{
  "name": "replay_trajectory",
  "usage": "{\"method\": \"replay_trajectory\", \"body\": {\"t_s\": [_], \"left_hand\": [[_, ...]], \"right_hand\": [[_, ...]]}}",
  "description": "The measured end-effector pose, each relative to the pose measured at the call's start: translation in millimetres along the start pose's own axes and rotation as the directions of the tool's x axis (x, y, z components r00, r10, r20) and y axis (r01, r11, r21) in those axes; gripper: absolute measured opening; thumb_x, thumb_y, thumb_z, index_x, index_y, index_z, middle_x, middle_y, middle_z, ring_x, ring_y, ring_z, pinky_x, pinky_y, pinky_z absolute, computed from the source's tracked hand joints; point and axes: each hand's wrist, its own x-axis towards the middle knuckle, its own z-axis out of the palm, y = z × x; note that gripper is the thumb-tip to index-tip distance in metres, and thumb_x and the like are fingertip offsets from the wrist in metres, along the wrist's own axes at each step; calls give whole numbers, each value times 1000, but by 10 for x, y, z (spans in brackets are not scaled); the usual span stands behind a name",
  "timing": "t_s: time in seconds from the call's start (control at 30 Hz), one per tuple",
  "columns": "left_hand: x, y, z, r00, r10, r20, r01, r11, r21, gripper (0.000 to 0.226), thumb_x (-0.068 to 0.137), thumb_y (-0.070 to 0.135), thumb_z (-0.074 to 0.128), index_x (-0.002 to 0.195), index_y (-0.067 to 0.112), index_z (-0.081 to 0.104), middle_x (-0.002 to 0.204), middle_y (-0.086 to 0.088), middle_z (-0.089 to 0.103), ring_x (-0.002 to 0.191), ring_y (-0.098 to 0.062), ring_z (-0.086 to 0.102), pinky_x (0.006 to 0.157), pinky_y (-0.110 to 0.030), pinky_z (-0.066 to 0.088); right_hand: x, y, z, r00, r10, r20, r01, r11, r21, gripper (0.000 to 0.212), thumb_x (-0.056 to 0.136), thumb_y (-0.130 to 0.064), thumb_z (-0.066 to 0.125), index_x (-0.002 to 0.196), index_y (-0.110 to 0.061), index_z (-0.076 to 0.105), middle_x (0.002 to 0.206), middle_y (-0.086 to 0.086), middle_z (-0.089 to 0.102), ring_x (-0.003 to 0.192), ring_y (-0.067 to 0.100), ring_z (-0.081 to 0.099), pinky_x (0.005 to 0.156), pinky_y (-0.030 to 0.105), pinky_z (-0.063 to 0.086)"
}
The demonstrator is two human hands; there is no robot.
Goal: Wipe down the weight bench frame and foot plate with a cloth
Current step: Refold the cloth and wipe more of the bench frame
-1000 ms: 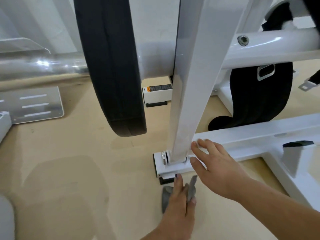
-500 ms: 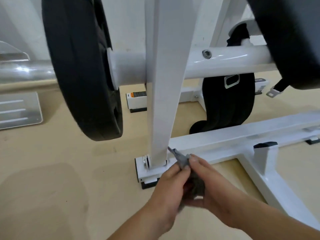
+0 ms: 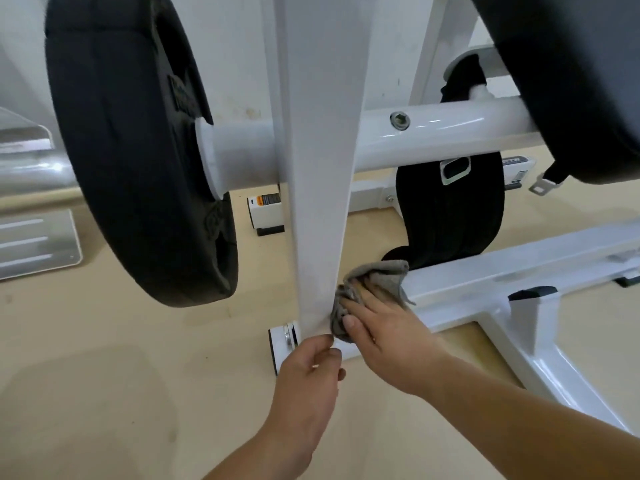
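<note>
The white weight bench frame has a square upright [image 3: 318, 168] standing on a floor-level base beam [image 3: 502, 271]. A crumpled grey cloth [image 3: 377, 275] lies against the upright's right side, just above the base. My right hand [image 3: 388, 327] presses the cloth onto the upright with straight fingers. My left hand [image 3: 304, 379] is just below, fingers curled, its fingertips at the upright's lower corner beside the cloth's bottom edge. Whether it pinches the cloth is unclear. A ribbed silver foot plate [image 3: 34, 240] lies on the floor at far left.
A black weight plate [image 3: 131, 150] hangs on the white crossbar [image 3: 443, 133] left of the upright, and another dark round mass [image 3: 571, 81] sits at top right. A black belt [image 3: 450, 220] hangs behind the base. A chrome bar [image 3: 31, 171] runs at left. Beige floor surrounds the frame.
The cloth went from under my left hand on the floor, to both hands, and now sits under my right hand against the upright. My left hand dropped to the upright's base.
</note>
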Motion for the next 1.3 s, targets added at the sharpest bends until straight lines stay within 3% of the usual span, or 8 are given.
{"method": "replay_trajectory", "body": {"t_s": [0.23,0.43,0.63,0.73,0.83,1.0,1.13,1.3], "left_hand": [[37,101,-79,999,20,-34,-16,994,106,15,101,26,56,104,31,70,110,10,69,104,-15,66,102,-40,52],[110,-105,32,995,94,20,-96,966,239,21,102,24,56,102,33,74,92,13,72,82,-5,65,76,-22,49],[254,-205,258,999,33,18,-36,980,195,15,101,29,58,107,36,70,112,16,71,106,-8,68,104,-39,52],[271,-156,405,992,110,58,-118,982,146,22,105,30,51,108,36,72,109,18,74,106,-7,68,101,-38,53],[310,-170,466,988,144,48,-148,986,79,24,106,26,52,111,35,73,104,20,75,101,-1,67,93,-26,51],[383,-276,476,997,73,28,-77,980,184,25,103,12,52,97,29,70,99,6,74,89,-7,70,75,-19,50],[411,-206,506,996,75,45,-81,982,170,24,104,18,52,103,32,71,101,8,74,93,-11,71,90,-31,56],[364,-116,563,983,148,110,-162,979,122,24,107,27,49,107,35,71,108,22,70,93,11,62,80,-11,44]], "right_hand": [[18,166,-58,966,258,-35,-258,966,6,58,105,-60,13,159,-43,23,171,-9,13,157,17,12,128,42,6],[-89,125,178,993,36,-114,-40,999,-31,62,100,-68,9,158,-49,23,169,-19,8,155,1,-6,128,38,5],[-176,493,129,937,277,-214,-293,955,-46,69,97,-73,3,160,-47,19,169,-12,16,157,13,-3,128,44,-4],[-141,325,155,977,163,-135,-167,986,-14,72,96,-76,4,160,-47,14,171,-13,-3,155,10,-20,127,44,-8],[-146,409,97,998,-25,-55,22,998,-65,62,100,-71,13,158,-51,19,170,-16,4,155,5,-13,127,35,-12],[-355,932,-12,975,152,-162,-171,979,-113,66,97,-75,7,156,-52,25,167,-13,25,157,10,6,129,38,-1],[-349,774,154,914,315,-255,-328,945,-7,71,100,-70,9,160,-38,26,168,-6,23,157,17,5,129,42,0],[-274,732,173,976,127,-175,-145,985,-96,61,104,-66,13,161,-45,12,170,-12,11,157,12,-6,128,39,-7]]}}
